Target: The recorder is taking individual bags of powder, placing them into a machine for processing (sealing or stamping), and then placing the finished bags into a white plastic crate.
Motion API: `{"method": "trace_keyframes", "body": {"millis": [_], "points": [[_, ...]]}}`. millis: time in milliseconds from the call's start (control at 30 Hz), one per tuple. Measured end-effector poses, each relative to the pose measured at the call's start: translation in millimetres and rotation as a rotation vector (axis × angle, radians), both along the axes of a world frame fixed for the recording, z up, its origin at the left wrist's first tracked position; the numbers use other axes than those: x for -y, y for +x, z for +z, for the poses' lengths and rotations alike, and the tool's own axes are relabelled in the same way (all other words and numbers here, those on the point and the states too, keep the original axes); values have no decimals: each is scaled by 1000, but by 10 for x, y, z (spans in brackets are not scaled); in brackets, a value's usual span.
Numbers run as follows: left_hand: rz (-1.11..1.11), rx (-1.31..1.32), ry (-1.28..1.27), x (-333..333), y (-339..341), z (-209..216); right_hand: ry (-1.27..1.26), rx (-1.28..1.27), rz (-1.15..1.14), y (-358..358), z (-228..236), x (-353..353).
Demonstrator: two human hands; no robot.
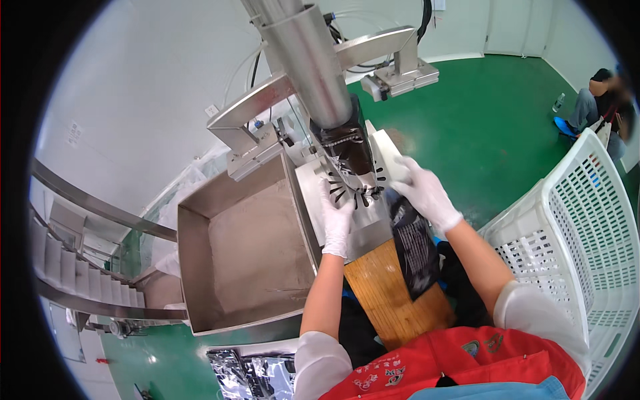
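A black plastic pouch point(348, 150) hangs from the mouth of an upright steel filling tube point(307, 67), its lower end over a metal stand with black slots. My left hand point(337, 217), in a white glove, is at the stand's left side beside that pouch, fingers stretched up and thumb apart. My gloved right hand point(430, 195) is to the right of the stand, closed on the upper end of another black pouch point(412, 243). That one looks flat and hangs down over a wooden board point(373, 287); its gripped edge is partly hidden by my fingers.
A deep steel tray point(257, 247) stands left of the stand. Two metal clamp arms point(250, 150) flank the tube. White slotted baskets point(590, 247) rise at the right. Black pouches point(250, 373) lie at the lower left. A person point(600, 110) sits far right near a bottle point(559, 102).
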State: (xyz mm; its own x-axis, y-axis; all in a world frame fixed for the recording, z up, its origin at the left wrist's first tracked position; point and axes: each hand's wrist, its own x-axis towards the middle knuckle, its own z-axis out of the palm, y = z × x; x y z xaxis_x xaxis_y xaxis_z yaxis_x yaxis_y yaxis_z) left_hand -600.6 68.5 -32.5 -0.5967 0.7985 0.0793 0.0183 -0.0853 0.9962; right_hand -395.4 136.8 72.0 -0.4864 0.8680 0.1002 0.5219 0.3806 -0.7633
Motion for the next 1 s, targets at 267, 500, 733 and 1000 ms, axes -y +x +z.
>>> {"method": "trace_keyframes", "body": {"millis": [267, 500, 733, 1000], "points": [[-307, 1168, 433, -314, 228, 191, 445, 141, 254, -702, 655, -314], [83, -320, 129, 625, 228, -348, 148, 151, 695, -433, 1105, 670], [129, -187, 207, 1552, 1673, -74, 389, 342, 747, 777, 817, 1517], [260, -262, -105, 2243, 1809, -861, 288, 538, 865, 900, 255, 1957]]}}
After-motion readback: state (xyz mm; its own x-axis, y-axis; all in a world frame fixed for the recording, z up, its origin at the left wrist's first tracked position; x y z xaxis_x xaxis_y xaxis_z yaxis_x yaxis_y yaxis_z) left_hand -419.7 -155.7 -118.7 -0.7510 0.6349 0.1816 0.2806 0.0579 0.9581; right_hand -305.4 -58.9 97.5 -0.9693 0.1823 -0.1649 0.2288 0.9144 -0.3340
